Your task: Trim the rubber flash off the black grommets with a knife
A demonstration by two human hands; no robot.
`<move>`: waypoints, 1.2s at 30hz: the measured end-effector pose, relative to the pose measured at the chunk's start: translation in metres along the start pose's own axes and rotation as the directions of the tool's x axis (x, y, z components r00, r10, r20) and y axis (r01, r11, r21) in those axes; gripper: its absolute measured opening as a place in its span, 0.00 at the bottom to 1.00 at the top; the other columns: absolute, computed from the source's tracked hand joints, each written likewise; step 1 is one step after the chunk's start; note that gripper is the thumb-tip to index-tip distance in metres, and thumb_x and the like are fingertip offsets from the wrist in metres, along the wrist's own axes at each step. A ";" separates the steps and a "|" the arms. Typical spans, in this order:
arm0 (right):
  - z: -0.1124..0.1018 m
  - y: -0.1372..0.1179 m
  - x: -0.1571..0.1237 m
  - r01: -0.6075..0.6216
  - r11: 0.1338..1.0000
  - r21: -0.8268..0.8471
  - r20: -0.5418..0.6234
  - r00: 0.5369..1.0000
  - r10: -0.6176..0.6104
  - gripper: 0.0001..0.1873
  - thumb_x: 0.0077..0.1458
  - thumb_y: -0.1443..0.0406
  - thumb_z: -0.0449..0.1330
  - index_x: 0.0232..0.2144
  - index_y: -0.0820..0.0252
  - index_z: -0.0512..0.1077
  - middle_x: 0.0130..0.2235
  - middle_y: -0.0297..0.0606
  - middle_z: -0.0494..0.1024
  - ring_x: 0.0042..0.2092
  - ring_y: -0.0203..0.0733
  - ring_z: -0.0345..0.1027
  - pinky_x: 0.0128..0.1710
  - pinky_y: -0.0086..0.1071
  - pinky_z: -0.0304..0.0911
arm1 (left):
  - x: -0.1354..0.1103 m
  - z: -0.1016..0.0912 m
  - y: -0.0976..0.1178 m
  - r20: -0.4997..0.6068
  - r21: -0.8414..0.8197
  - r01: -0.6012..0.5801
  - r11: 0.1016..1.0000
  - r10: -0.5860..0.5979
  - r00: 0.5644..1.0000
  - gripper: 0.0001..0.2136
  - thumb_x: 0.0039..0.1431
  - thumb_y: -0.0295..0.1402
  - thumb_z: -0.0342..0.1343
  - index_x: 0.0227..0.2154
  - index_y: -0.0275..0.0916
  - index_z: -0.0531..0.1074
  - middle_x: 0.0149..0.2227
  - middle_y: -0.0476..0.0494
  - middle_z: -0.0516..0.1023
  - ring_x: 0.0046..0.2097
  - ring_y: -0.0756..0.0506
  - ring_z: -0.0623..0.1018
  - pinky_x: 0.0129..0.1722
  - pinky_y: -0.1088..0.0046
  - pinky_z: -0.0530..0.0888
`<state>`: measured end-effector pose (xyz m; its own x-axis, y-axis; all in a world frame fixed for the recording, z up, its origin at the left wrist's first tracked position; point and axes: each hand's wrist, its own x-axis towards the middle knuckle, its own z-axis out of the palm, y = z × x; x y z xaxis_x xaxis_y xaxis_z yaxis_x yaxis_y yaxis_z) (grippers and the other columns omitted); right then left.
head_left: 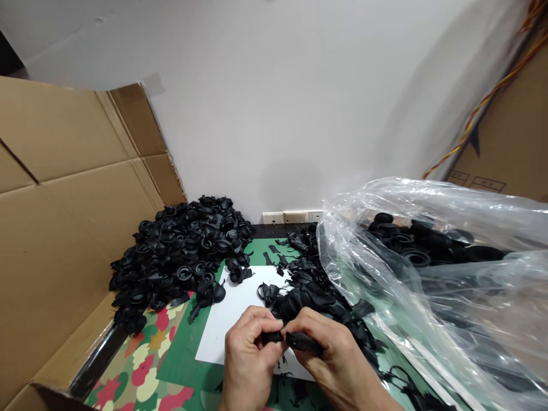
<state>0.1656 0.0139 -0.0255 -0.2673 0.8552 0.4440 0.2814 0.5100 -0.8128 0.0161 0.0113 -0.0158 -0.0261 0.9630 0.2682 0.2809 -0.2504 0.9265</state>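
My left hand (250, 351) is closed, its fingers pinching a small black rubber part (272, 338). Close against it, my right hand (336, 354) is also closed, with a dark, elongated black rubber piece (305, 343) in its grip. The fingertips of both hands nearly meet, and the fingers partly hide what they hold. Both hands are over a white sheet (231, 308) on a green mat (182, 357). Just beyond them lie ribbed black rubber boots (295, 302) and torn rubber scraps (310, 274).
A large heap of black ribbed rubber parts (184, 245) leans toward a cardboard panel (77, 200) on the left. At right, a clear plastic bag (449, 297) holds more black rubber parts (415, 258). Wall sockets (295, 217) sit low on the white wall (278, 103) behind.
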 end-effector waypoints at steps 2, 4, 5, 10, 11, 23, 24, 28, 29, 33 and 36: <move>-0.001 -0.001 0.001 0.002 0.999 -0.041 0.013 1.000 -0.002 0.12 0.47 0.77 0.51 0.26 0.61 0.72 0.25 0.35 0.70 0.26 0.36 0.66 0.25 0.25 0.58 | 0.000 0.000 -0.001 0.000 0.032 -0.018 0.999 0.018 1.000 0.05 0.41 0.22 0.61 0.21 0.38 0.79 0.28 0.45 0.75 0.28 0.47 0.73 0.24 0.77 0.66; -0.001 0.000 0.002 0.026 0.994 -0.105 0.016 1.000 -0.024 0.12 0.44 0.79 0.51 0.25 0.61 0.71 0.25 0.34 0.70 0.25 0.35 0.65 0.24 0.24 0.57 | 0.000 0.001 -0.003 0.009 0.086 -0.060 0.994 0.060 0.998 0.09 0.41 0.18 0.57 0.22 0.38 0.78 0.28 0.45 0.75 0.29 0.47 0.74 0.25 0.77 0.66; -0.001 0.000 0.003 0.047 0.989 -0.143 0.019 0.999 -0.044 0.13 0.42 0.79 0.52 0.24 0.61 0.71 0.24 0.34 0.69 0.24 0.35 0.65 0.23 0.24 0.57 | 0.000 0.000 -0.004 0.015 0.118 -0.089 0.989 0.088 0.996 0.10 0.41 0.17 0.56 0.22 0.38 0.78 0.28 0.45 0.75 0.30 0.47 0.74 0.26 0.77 0.67; -0.002 -0.003 0.006 0.175 0.908 -0.381 0.070 0.985 -0.161 0.12 0.41 0.80 0.53 0.23 0.59 0.69 0.23 0.31 0.70 0.21 0.34 0.65 0.20 0.24 0.54 | -0.002 0.000 -0.003 0.084 0.235 -0.256 0.938 0.243 0.966 0.11 0.45 0.17 0.51 0.24 0.36 0.76 0.27 0.45 0.73 0.29 0.47 0.74 0.26 0.76 0.67; -0.002 -0.004 0.006 0.210 0.872 -0.442 0.079 0.978 -0.196 0.12 0.40 0.79 0.54 0.22 0.59 0.69 0.23 0.31 0.70 0.20 0.34 0.64 0.18 0.25 0.52 | -0.002 0.000 -0.003 0.093 0.248 -0.278 0.928 0.263 0.960 0.12 0.45 0.16 0.50 0.24 0.36 0.76 0.27 0.44 0.72 0.29 0.47 0.74 0.26 0.76 0.68; 0.011 0.008 -0.002 0.011 0.880 -0.476 -0.249 0.957 -0.147 0.08 0.47 0.72 0.51 0.21 0.59 0.67 0.20 0.33 0.68 0.19 0.35 0.63 0.18 0.25 0.54 | -0.002 0.000 -0.006 -0.015 0.134 -0.217 0.967 0.221 0.975 0.07 0.44 0.19 0.58 0.22 0.38 0.76 0.28 0.46 0.75 0.29 0.48 0.75 0.25 0.78 0.69; 0.005 0.008 -0.001 -0.087 0.922 -0.377 -0.278 0.960 -0.023 0.07 0.45 0.71 0.51 0.21 0.59 0.67 0.20 0.31 0.68 0.20 0.35 0.63 0.19 0.25 0.56 | -0.001 -0.001 -0.006 -0.033 0.101 -0.189 0.977 0.194 0.981 0.07 0.43 0.19 0.59 0.22 0.38 0.76 0.28 0.46 0.75 0.29 0.48 0.75 0.26 0.78 0.70; -0.013 0.007 0.002 -0.467 0.884 0.022 -0.258 0.851 0.456 0.08 0.46 0.62 0.53 0.19 0.57 0.66 0.19 0.29 0.65 0.22 0.37 0.59 0.21 0.27 0.55 | 0.000 -0.002 -0.007 -0.073 -0.017 -0.076 0.997 0.075 0.995 0.08 0.38 0.19 0.62 0.21 0.39 0.77 0.29 0.46 0.77 0.30 0.46 0.75 0.26 0.76 0.70; -0.015 0.006 0.002 -0.513 0.853 0.092 -0.219 0.826 0.520 0.09 0.46 0.61 0.54 0.19 0.57 0.65 0.19 0.29 0.64 0.22 0.37 0.58 0.21 0.27 0.55 | 0.000 -0.002 -0.007 -0.077 -0.041 -0.053 0.998 0.050 0.996 0.08 0.37 0.19 0.63 0.21 0.39 0.77 0.29 0.45 0.77 0.30 0.46 0.75 0.26 0.76 0.71; -0.016 0.007 0.000 -0.569 0.787 0.237 -0.092 0.794 0.601 0.11 0.45 0.58 0.55 0.19 0.57 0.63 0.20 0.28 0.60 0.24 0.37 0.56 0.22 0.28 0.54 | 0.002 -0.001 -0.004 -0.090 -0.111 0.019 0.994 -0.029 0.995 0.08 0.34 0.19 0.64 0.20 0.39 0.78 0.29 0.45 0.77 0.31 0.45 0.75 0.28 0.75 0.71; -0.013 0.007 -0.003 -0.545 0.794 0.268 -0.042 0.817 0.575 0.14 0.48 0.56 0.55 0.19 0.57 0.63 0.21 0.29 0.61 0.24 0.37 0.56 0.22 0.28 0.54 | 0.004 -0.001 -0.002 -0.106 -0.167 0.054 0.984 -0.073 0.992 0.09 0.31 0.19 0.64 0.19 0.38 0.78 0.29 0.45 0.77 0.32 0.45 0.76 0.29 0.75 0.72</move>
<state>0.1799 0.0161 -0.0277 -0.0176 0.9959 -0.0890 0.1223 -0.0862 -0.9887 0.0143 0.0159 -0.0158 -0.1480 0.9627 0.2264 0.1149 -0.2107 0.9708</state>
